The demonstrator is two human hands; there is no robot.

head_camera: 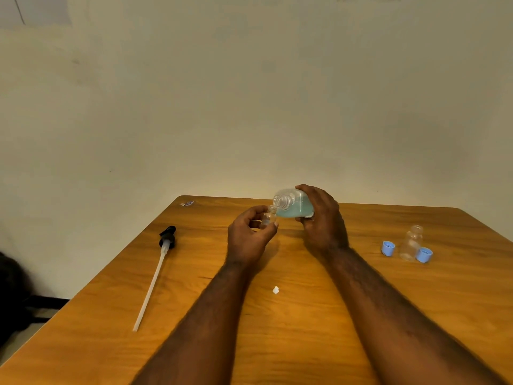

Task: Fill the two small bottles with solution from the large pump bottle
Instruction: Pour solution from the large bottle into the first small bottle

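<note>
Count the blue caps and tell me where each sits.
2. One blue cap lies left of the empty small bottle; the other cap right of it, against its base. None seems hidden.

A plain indoor room, its exact kind unclear: a bare off-white wall (249,93) rises just behind a wood-grain table (291,329), with a dark, indistinct shape (11,295) low at the near left.

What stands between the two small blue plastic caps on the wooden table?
A small clear empty bottle, upright and uncapped, as the head view shows.
</note>
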